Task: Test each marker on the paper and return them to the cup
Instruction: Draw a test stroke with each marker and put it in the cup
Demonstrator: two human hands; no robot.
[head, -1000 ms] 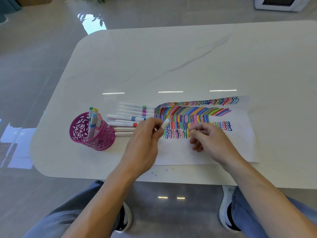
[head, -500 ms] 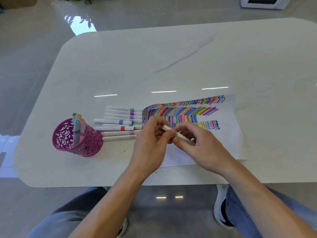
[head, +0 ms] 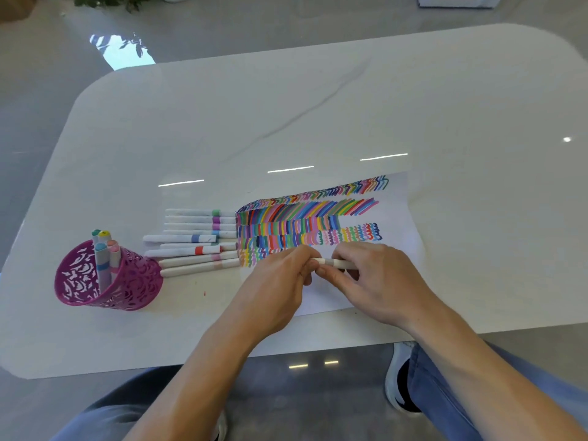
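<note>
A white marker (head: 338,263) lies level between both hands, just above the white paper (head: 394,218) covered in rows of coloured strokes. My left hand (head: 276,281) pinches its cap end. My right hand (head: 378,278) grips the barrel. A magenta lattice cup (head: 127,281) stands at the left with several markers upright in it. Several more white markers (head: 197,238) lie side by side between the cup and the paper.
The white marble table (head: 318,106) has a near edge just under my forearms. Small ink specks (head: 204,293) dot the table near the cup. My knees and shoes show below the table edge.
The hands, apart a second ago with the cap in my left hand, have come together. The cap now sits on the marker, held level.
</note>
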